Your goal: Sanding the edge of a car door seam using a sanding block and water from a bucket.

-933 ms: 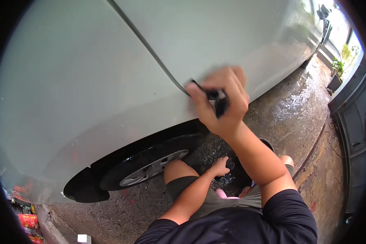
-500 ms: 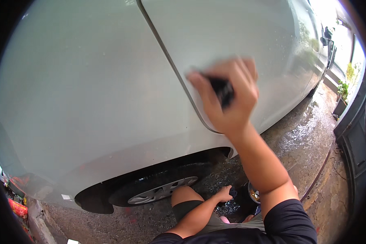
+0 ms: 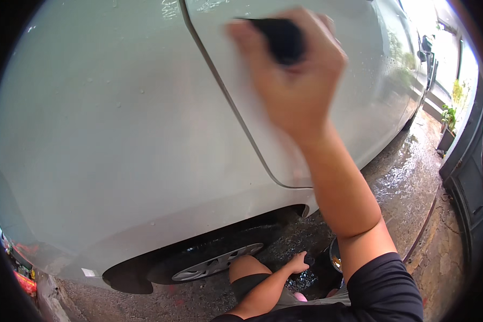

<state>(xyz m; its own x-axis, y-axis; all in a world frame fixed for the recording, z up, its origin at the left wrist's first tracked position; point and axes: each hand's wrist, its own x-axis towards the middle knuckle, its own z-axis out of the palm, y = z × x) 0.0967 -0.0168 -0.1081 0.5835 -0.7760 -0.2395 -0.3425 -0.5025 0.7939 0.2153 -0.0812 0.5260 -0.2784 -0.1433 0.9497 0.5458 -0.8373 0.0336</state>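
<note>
My right hand (image 3: 300,70) is raised against the white car's side panel (image 3: 145,118), just right of the curved door seam (image 3: 225,88). Its fingers are closed around a dark, soft-looking black thing (image 3: 285,40); motion blur hides what kind it is. Down beside the rear wheel (image 3: 220,264), my left hand (image 3: 295,264) is closed on a small dark thing (image 3: 309,260), too small to name. Water drops dot the upper part of the panel.
A round container with a shiny rim (image 3: 335,255) stands by my knees, partly behind my right arm. Wet paving (image 3: 397,172) runs along the car. At the right are a hose (image 3: 426,222), a dark gate (image 3: 469,188) and a potted plant (image 3: 449,115).
My right hand has moved up the panel with the black thing in it. The left hand keeps nearly the same place, and the view has shifted slightly.
</note>
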